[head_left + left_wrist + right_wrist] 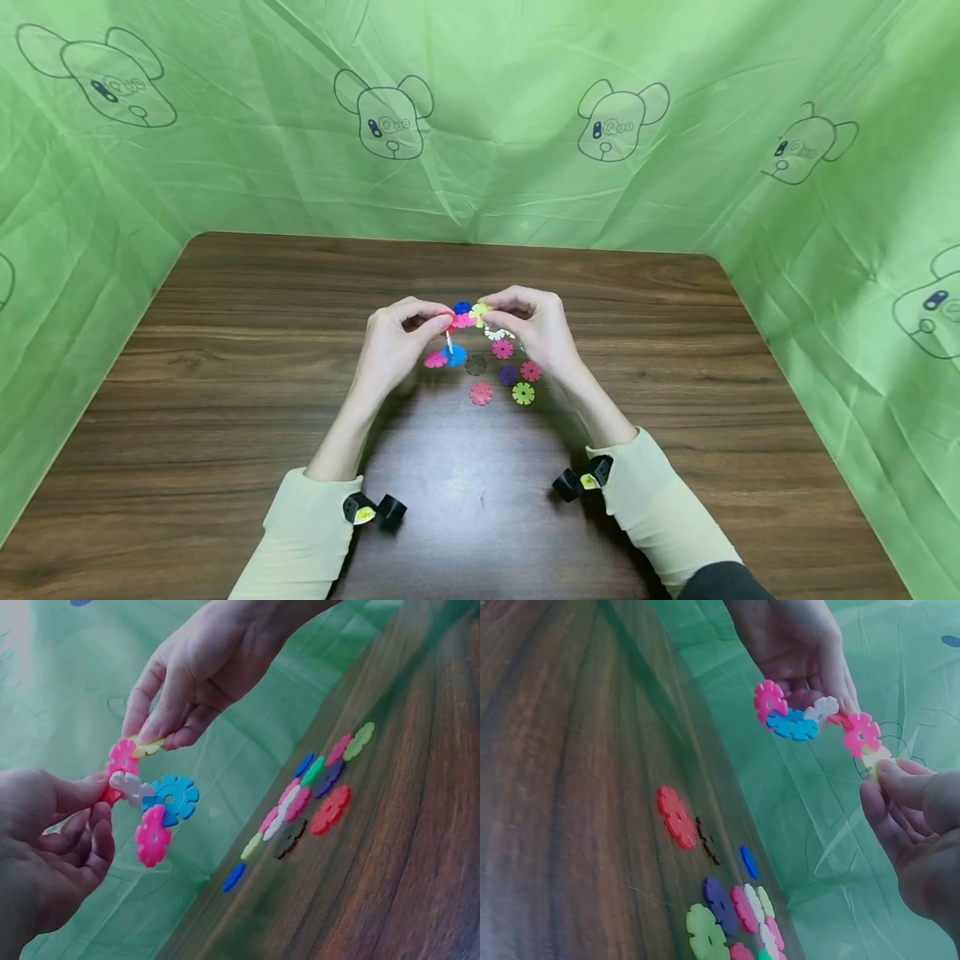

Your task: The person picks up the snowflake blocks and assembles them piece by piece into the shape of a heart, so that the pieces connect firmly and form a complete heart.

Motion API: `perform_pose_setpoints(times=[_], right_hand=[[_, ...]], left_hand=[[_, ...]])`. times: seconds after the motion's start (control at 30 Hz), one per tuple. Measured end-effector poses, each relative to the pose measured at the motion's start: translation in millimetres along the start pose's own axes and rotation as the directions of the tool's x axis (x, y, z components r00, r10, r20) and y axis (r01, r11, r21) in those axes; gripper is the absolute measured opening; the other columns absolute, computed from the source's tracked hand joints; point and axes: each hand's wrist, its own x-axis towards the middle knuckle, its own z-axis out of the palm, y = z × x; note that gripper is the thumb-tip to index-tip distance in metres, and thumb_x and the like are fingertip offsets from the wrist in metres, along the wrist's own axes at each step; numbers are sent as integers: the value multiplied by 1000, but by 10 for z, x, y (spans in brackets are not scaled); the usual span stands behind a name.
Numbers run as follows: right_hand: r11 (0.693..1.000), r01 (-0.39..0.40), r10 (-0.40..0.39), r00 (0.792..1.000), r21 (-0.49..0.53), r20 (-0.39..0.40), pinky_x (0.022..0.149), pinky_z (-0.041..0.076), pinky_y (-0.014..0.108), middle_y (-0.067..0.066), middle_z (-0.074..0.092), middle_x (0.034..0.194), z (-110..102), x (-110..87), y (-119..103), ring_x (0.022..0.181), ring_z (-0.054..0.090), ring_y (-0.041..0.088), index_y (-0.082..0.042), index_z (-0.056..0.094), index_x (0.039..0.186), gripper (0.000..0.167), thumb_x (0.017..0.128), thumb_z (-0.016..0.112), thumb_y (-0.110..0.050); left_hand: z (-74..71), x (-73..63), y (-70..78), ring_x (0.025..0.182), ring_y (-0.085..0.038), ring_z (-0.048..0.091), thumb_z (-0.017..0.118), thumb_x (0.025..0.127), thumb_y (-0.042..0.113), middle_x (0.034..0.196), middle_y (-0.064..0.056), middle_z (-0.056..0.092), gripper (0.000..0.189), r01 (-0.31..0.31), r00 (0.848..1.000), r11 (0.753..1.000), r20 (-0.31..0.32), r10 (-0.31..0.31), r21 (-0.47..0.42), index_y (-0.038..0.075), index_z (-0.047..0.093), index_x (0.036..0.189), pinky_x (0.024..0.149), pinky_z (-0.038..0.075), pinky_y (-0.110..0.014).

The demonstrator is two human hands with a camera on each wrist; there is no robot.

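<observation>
Both hands hold a chain of notched plastic snowflake discs above the table. My left hand (397,337) pinches a red disc (112,796) between thumb and fingers. At the other end, my right hand (534,325) pinches a pale yellow disc (876,759), which meets a pink disc (862,735). From the red disc the chain runs through a white disc (130,787) and a blue disc (176,799) to another pink disc (153,836) hanging at its free end. Fingertips cover part of the red and yellow discs.
Several loose discs lie on the wooden table (225,417) below the hands, among them a purple disc (508,375), a lime green disc (523,393), a coral red disc (481,393) and a dark brown disc (476,364). Green cloth (487,192) walls the back and sides.
</observation>
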Motion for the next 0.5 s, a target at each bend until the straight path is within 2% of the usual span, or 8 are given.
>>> perform_pose_setpoints(times=[0.1,0.23,0.37,0.5], right_hand=[[1000,-5,4,999,22,43,75,63,31,23,77,101,-17,45,11,80,76,20,1,77,108,17,92,74,-4],[1000,1,-3,996,16,86,74,64,36,20,77,102,-30,107,11,82,75,36,-1,77,110,17,95,71,-5],[1000,1,0,991,-9,137,77,64,39,16,76,106,-15,184,8,82,75,27,-3,77,113,18,97,70,-6],[999,6,4,980,-45,199,77,64,37,13,74,107,35,253,-31,79,74,21,-5,77,116,20,97,69,-6]], left_hand=[[-32,2,-13,78,-10,61,78,93,27,95,-5,76,16,28,999,1000,28,-28,12,17,82,104,69,47,-17],[-57,10,-26,85,-16,61,76,94,30,100,-3,72,19,25,999,999,24,-25,26,19,81,109,73,46,-20],[-46,11,-29,87,-19,62,75,95,30,102,-5,71,21,20,1000,1000,13,-20,12,18,79,111,74,48,-22],[-23,7,-32,84,-14,64,74,96,28,100,-7,72,20,35,999,999,21,-35,6,14,79,108,72,50,-20]])
